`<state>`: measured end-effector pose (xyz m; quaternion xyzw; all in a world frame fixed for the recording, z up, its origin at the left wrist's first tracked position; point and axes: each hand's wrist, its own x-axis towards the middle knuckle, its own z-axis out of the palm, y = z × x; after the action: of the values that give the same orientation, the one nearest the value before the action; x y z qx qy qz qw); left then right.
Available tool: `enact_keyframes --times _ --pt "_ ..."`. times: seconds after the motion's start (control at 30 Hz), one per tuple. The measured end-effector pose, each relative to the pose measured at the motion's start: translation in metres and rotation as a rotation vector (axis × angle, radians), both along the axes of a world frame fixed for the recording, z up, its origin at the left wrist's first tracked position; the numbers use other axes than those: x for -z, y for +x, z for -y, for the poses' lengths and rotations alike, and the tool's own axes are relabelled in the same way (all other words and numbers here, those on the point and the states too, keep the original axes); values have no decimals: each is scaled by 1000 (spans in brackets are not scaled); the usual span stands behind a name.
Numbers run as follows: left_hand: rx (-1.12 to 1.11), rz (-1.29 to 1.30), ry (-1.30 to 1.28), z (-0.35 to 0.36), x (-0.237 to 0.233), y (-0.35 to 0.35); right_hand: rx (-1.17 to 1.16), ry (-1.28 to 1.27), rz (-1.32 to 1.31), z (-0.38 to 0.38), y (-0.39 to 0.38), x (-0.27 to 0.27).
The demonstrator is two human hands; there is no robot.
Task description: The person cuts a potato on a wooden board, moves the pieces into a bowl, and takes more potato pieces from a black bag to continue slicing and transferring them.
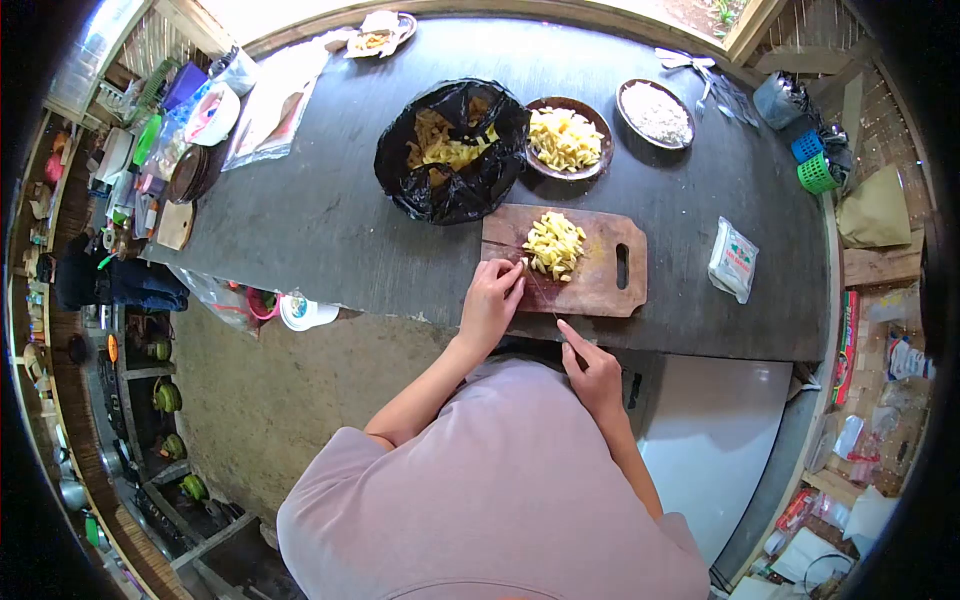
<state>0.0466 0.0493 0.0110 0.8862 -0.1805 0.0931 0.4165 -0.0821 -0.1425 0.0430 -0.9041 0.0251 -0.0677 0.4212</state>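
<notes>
A wooden cutting board (600, 285) lies at the table's near edge, with a heap of chopped pale-yellow pieces (555, 246) on it, perhaps potato or fruit. At the board's left side, my left hand (490, 300) is closed, its fingertips together at a small yellow piece beside the heap. My right hand (594, 378) grips a knife (541, 294), its thin blade pointing up and left across the board toward the left fingertips. Most of the handle is hidden in the hand. Behind the board stand a black plastic-lined container (440, 205) with yellow pieces and peelings and a bowl (606, 160) of cut yellow pieces.
A plate of white grated or granular food (655, 115) stands at the back right, near some cutlery (700, 75). A white packet (733, 260) lies to the right. Dishes and bags crowd the table's left end. A person (120, 278) stands far left.
</notes>
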Motion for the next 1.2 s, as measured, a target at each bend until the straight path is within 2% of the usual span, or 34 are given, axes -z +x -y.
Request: enact_keyframes --times 0.1,0.17,0.5,0.53,0.57,0.6,0.7,0.8,0.97,1.2 --pt "4 -6 -3 0 -2 -1 18 13 -2 -2 1 -5" --pt "4 -15 -3 1 -3 -1 20 61 -142 -2 2 -13" --pt "36 -115 -21 -7 -3 3 27 141 -155 -4 3 -3" --pt "38 -112 -32 -7 -4 4 28 143 -88 -4 1 3" --pt "39 -108 -45 -6 -4 5 27 143 -20 -4 0 6" --pt "41 -105 -45 -6 -4 6 34 132 -157 -3 -1 -4" --pt "38 -88 -49 -4 -1 5 49 130 -91 -6 6 10" --pt "21 -35 -7 -4 -5 2 19 134 -167 -10 30 -4" --pt "3 -11 -18 -1 -4 2 60 76 -82 -10 6 -4" --pt "-23 -21 -25 -2 0 -5 68 47 -164 -15 4 -11"
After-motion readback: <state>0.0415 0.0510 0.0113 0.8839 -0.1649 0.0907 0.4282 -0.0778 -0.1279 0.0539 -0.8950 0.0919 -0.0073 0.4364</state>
